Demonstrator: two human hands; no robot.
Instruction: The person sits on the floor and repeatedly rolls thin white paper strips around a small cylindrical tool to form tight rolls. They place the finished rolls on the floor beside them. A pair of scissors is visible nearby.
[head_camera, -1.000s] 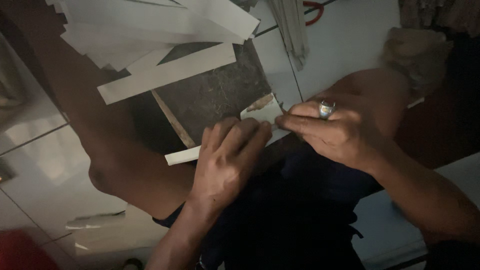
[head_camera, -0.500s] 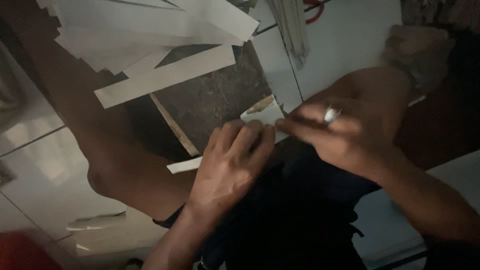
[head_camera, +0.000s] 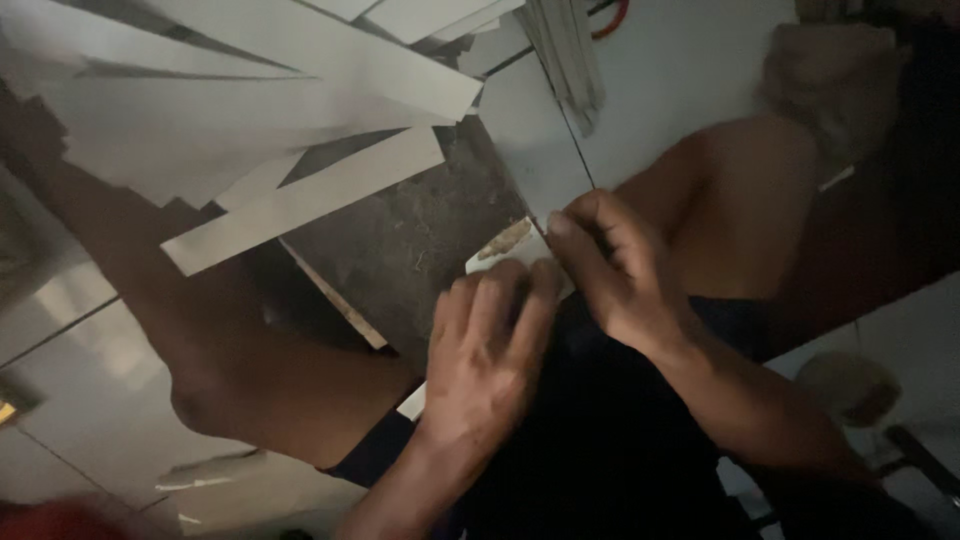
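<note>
The person is sitting on a tiled floor (head_camera: 700, 70) with bare knees spread, and a dark stone slab (head_camera: 420, 230) is lying between the legs as a work surface. Both hands are working at the near corner of that slab, on a white paper strip (head_camera: 505, 245) that is carrying a small brownish pile.

The left hand (head_camera: 490, 360) is lying flat over the near part of the strip, fingers together and pressing down, seemingly to keep the paper from sliding. A bit of the strip is poking out below the hand, off the slab's near edge.

The right hand (head_camera: 615, 265) is sitting just right of the slab's corner, its thumb and fingertips pinched together on the strip's far end, apparently to fold or roll the edge over the filling. The two hands are almost touching.

A heap of cut paper strips (head_camera: 300, 130) is lying across the far side of the slab, within reach. One long single strip (head_camera: 310, 200) is lying slantwise over the slab's far left edge.
</note>
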